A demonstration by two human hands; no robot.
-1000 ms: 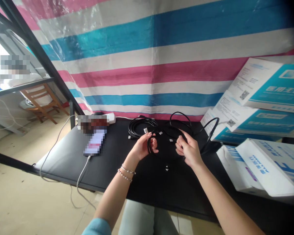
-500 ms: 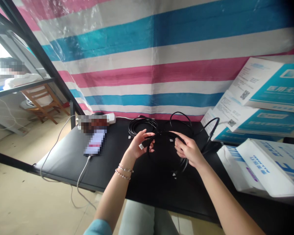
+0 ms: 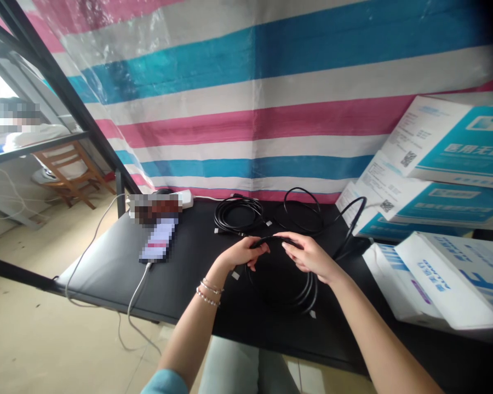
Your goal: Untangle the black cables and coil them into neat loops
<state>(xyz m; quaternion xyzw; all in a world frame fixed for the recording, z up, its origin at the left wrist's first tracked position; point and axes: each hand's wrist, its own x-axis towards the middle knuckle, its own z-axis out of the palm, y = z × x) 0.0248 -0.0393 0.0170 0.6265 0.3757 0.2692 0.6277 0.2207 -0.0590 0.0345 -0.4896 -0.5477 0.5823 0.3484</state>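
A coiled black cable (image 3: 310, 298) hangs in a loop between my two hands, low over the black tabletop (image 3: 189, 290). My left hand (image 3: 243, 253) is closed round the coil's upper left, with a pale connector end (image 3: 235, 276) just below the fingers. At the coil's upper right my right hand (image 3: 312, 256) pinches the strands between thumb and fingers. Another pale tip (image 3: 313, 314) shows at the loop's lower right. Behind my hands lies a second coiled black cable (image 3: 236, 214) with light plug ends. A looser black cable (image 3: 299, 219) curls to its right.
A phone (image 3: 160, 238) on a charging cord and a white power strip (image 3: 184, 199) lie at the left. White-and-blue boxes (image 3: 443, 279) are stacked at the right. A striped sheet (image 3: 250, 120) hangs behind. A person (image 3: 41, 134) sits far left by a wooden chair (image 3: 63, 169).
Both hands have come lower and nearer to me with the coil, and closer together along its top. The connector at my left hand now hangs below the fingers.
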